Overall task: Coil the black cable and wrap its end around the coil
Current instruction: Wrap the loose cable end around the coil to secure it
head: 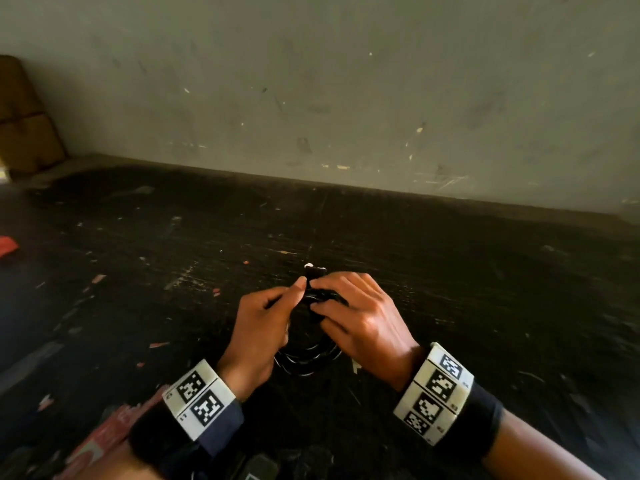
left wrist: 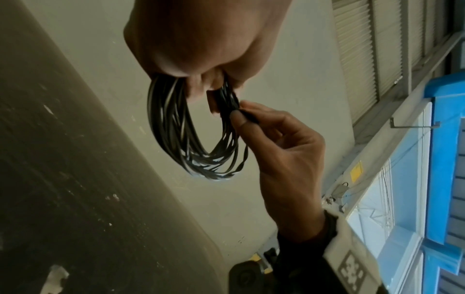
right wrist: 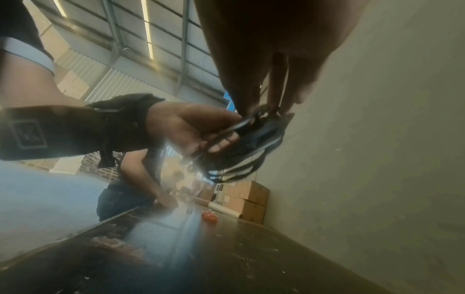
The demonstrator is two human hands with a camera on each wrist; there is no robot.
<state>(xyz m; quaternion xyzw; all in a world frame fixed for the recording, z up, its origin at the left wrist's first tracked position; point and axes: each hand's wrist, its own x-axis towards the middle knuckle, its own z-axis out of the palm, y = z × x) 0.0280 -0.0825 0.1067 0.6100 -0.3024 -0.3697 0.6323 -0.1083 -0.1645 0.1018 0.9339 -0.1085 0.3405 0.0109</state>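
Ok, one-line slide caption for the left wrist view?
Left hand holds the coiled black cable; right hand pinches its strands.

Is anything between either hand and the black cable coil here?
Nothing visible. The left hand and right hand both already grip the coiled black cable, which hangs in loops between them above the dark scuffed worktop. The right hand's fingers pinch a strand at the bundle's top.

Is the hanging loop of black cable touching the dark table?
Apart. In the left wrist view the cable coil hangs from the left hand, with pale wall showing between it and the table.
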